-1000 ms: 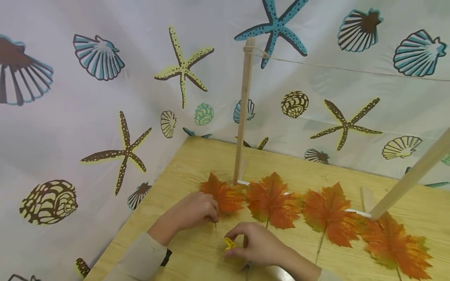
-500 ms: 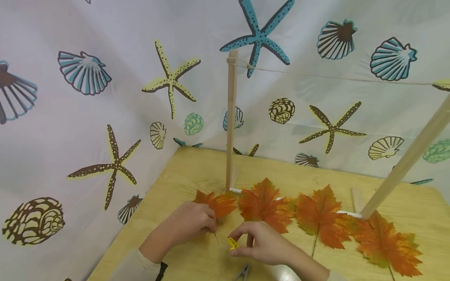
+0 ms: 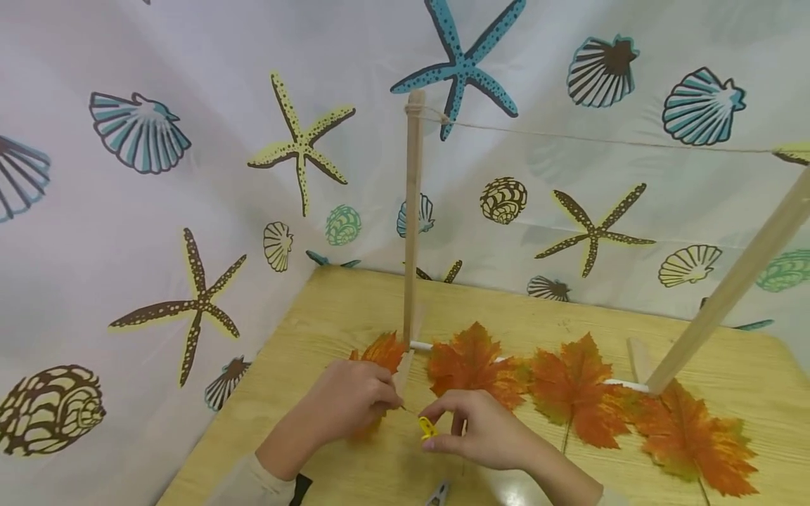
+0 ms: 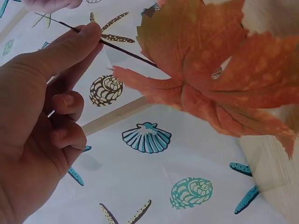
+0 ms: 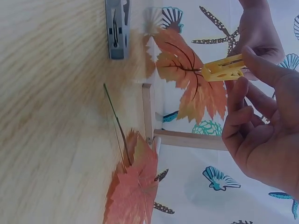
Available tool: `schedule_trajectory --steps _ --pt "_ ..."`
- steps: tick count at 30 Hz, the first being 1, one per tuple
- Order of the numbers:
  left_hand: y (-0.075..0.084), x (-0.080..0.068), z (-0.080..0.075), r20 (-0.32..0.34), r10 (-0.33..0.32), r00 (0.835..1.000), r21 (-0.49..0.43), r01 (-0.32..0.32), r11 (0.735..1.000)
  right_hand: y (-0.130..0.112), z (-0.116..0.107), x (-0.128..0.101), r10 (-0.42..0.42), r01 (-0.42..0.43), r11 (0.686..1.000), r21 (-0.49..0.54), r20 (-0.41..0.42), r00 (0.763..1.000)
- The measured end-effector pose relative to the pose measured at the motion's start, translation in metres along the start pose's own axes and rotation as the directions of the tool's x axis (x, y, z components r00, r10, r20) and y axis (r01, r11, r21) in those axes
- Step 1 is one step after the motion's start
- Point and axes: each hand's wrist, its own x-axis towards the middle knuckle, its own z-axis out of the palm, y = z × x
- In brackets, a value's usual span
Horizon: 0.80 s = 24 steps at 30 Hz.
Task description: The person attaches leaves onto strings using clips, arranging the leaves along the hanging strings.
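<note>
My left hand (image 3: 354, 397) pinches the thin dark stem (image 4: 122, 50) of an orange artificial maple leaf (image 4: 201, 70) between thumb and forefinger. In the left wrist view the leaf spreads out to the right of the fingertips, raised above the table. Close by, my right hand (image 3: 484, 429) holds a yellow clothespin (image 5: 223, 68) between thumb and fingers. Seen from the right wrist, the clothespin overlaps the leaf near its stem. A grey clothespin (image 3: 438, 494) lies on the table just below the right hand.
Several more maple leaves, one in the middle (image 3: 572, 390), lie in a row on the wooden table (image 3: 329, 309). Two wooden posts, left (image 3: 413, 225) and right (image 3: 728, 302), carry a string (image 3: 569, 137). A curtain (image 3: 354, 56) printed with shells and starfish hangs behind.
My left hand has lifted the leaf and turned it, with its stem now pointing toward the right hand. The right hand, still holding the yellow clothespin, is nearer the stem's end.
</note>
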Motion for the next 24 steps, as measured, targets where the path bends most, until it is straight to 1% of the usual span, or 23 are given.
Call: schedule_trajectory --steps 3,6,11,16,19,21,24 --pt "0.001 0.002 -0.002 0.011 -0.058 0.998 -0.024 0.059 0.998 0.000 -0.005 -0.003 0.004 -0.004 1.000 -0.002 -0.010 1.000" --pt "0.002 0.006 -0.003 0.010 -0.121 0.993 -0.045 0.121 0.992 0.000 -0.010 -0.005 0.009 -0.009 1.000 -0.006 -0.029 1.000" --pt "0.003 0.014 -0.004 -0.014 -0.195 0.981 -0.049 0.194 0.980 -0.001 -0.018 -0.006 -0.007 0.007 1.000 -0.010 -0.063 0.998" --pt "0.000 0.025 -0.004 -0.012 -0.222 0.975 -0.012 0.222 0.975 -0.008 -0.028 -0.004 -0.015 0.012 0.999 -0.031 -0.097 0.995" --pt "-0.001 0.032 -0.007 -0.020 -0.238 0.971 -0.001 0.238 0.971 -0.013 -0.034 -0.003 -0.010 0.004 0.999 -0.047 -0.116 0.993" --pt "-0.002 0.035 -0.009 -0.029 -0.268 0.963 -0.004 0.268 0.963 -0.016 -0.037 -0.002 -0.007 0.000 0.999 -0.054 -0.129 0.992" --pt "-0.002 0.039 -0.014 -0.035 -0.328 0.944 -0.048 0.326 0.944 -0.020 -0.041 0.000 -0.005 -0.003 0.998 -0.057 -0.141 0.990"
